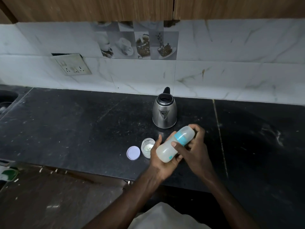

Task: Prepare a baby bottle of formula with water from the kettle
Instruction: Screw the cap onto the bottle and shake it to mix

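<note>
A clear baby bottle (166,150) with a blue collar and clear cap is held tilted above the black counter, cap end pointing up and to the right. My left hand (160,160) cups its base from below. My right hand (193,146) grips the cap end, thumb across the bottle's middle. A steel kettle (164,112) with a black lid and handle stands upright just behind the hands. An open small jar (147,147) with white powder inside sits left of the bottle, partly hidden by my left hand. Its pale round lid (133,153) lies flat beside it.
The black stone counter (74,123) runs wide to both sides. A sink edge (8,96) shows at the far left. A wall socket plate (71,64) sits on the tiled backsplash. Wooden cabinets hang overhead.
</note>
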